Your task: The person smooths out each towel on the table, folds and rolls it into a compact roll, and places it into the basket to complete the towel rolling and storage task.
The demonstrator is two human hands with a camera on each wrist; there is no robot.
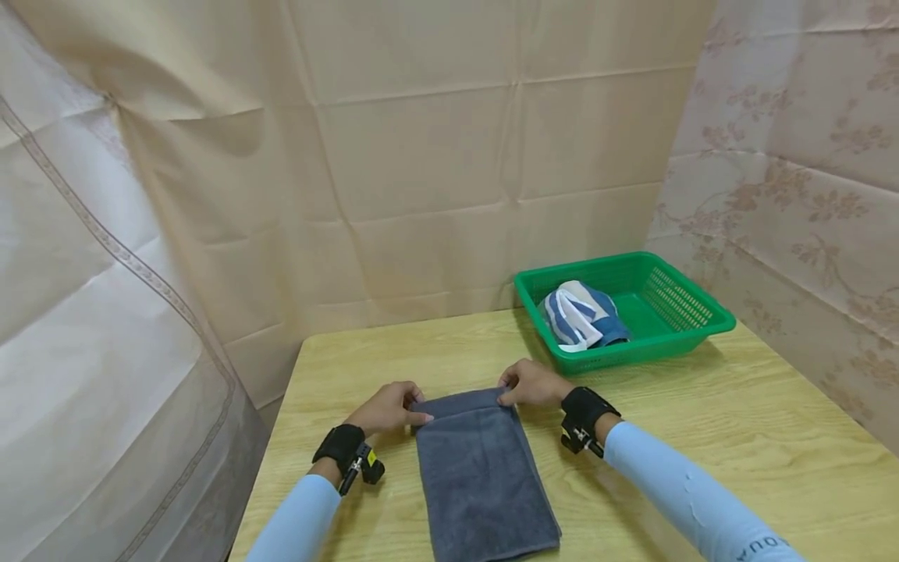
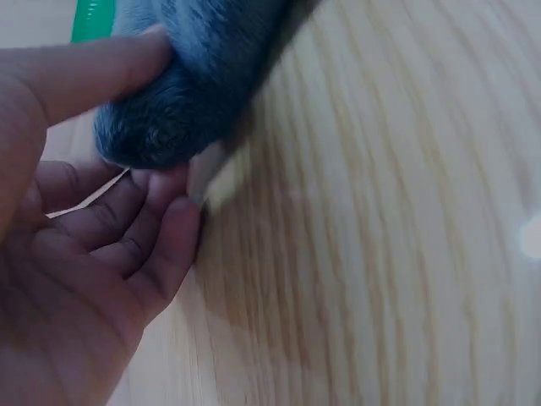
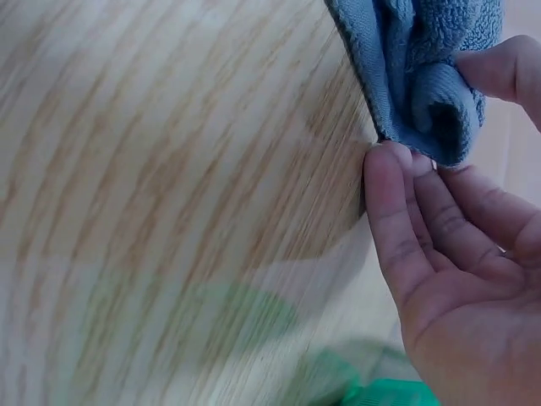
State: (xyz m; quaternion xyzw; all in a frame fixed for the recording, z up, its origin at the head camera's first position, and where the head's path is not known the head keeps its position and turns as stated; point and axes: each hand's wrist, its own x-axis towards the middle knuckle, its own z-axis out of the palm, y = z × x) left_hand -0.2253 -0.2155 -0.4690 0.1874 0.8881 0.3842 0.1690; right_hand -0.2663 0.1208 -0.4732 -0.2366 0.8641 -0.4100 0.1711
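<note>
A dark grey towel (image 1: 485,484) lies folded lengthwise on the table, its far end turned over in a narrow band. My left hand (image 1: 388,407) pinches the far left corner of that band, thumb on top and fingers beneath. At the far right corner my right hand (image 1: 534,384) pinches the band in the same way. The left wrist view shows the rounded fold of the towel (image 2: 169,110) between thumb and fingers. In the right wrist view the towel's edge (image 3: 444,110) curls into a small roll under the thumb.
A green plastic basket (image 1: 653,312) stands at the table's back right, beyond my right hand. Inside it, on the left, sits a bundled blue-and-white striped cloth (image 1: 579,312). Beige curtain fabric (image 1: 421,156) hangs behind the wooden table (image 1: 702,437).
</note>
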